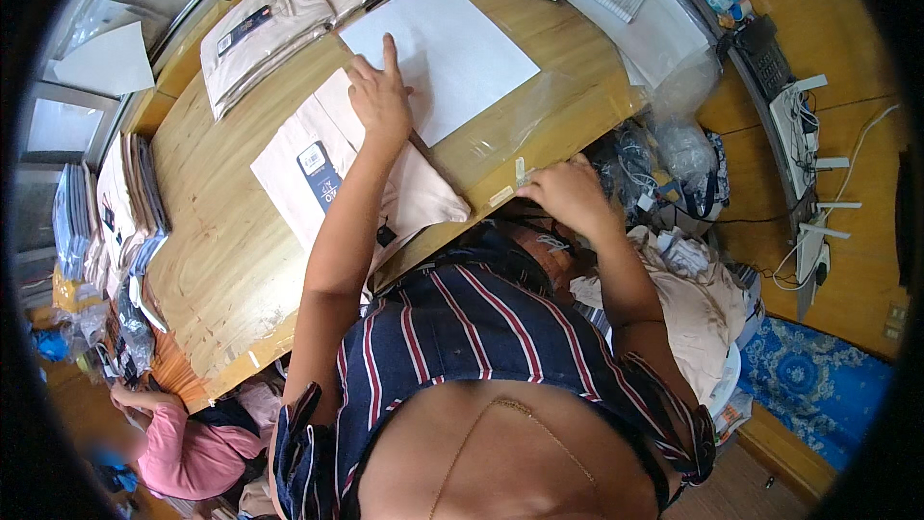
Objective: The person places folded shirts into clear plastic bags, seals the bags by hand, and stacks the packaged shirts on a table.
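My left hand (380, 101) reaches over the table, its index finger stretched out onto a white sheet (472, 58). The other fingers are loosely bent, and nothing shows in them. Below its wrist lies a folded pale pink garment (289, 159) with a dark blue and white label (320, 173). The garment's lower corner comes near the table's front edge, and my left forearm covers part of it. At that edge rests my right hand (568, 195), thumb and fingers apart, close to bits of tape (501, 196). Nothing is visible in it.
Stacks of folded, labelled garments (265, 34) line the table's (212, 260) far side. More folded clothes (120, 212) stand at the left. A person in a pink top (197, 453) sits lower left. Plastic bags (679, 140), cables and loose clothes (688, 299) crowd the right.
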The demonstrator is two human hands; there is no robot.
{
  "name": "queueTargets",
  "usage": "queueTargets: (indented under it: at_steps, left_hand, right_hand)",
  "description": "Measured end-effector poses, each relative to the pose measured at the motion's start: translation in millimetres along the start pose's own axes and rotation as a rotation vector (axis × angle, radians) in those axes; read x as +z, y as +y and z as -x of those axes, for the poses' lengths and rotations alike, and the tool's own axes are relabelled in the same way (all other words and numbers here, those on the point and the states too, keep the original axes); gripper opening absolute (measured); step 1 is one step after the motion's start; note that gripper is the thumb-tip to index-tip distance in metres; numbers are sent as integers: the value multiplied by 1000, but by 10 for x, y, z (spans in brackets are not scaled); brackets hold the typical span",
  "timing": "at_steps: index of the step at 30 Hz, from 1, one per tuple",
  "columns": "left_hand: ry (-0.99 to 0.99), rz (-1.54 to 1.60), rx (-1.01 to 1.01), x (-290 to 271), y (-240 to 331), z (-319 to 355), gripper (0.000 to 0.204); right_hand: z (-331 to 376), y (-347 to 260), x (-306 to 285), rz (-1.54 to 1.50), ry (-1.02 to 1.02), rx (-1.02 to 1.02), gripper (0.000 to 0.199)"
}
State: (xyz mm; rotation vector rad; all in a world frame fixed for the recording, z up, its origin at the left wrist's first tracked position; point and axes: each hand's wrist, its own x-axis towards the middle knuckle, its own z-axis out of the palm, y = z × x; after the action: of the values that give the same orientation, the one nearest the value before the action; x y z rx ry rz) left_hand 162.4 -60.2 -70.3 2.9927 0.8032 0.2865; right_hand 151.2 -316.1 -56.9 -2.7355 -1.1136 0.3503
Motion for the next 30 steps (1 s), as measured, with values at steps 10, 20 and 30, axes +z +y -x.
queueTargets:
  at_steps: [10, 20, 30]
  left_hand:
    - [-327, 150, 840, 271, 898, 310, 55]
    - [-281, 151, 793, 484, 1008, 27, 47]
    - [-155, 105, 918, 579, 1107, -84, 50]
  right_hand:
    - [-1040, 868, -248, -442, 512, -219, 15]
    - [-951, 1318, -51, -418, 105, -169, 22]
    - [-967, 1210, -124, -553, 84, -137, 11]
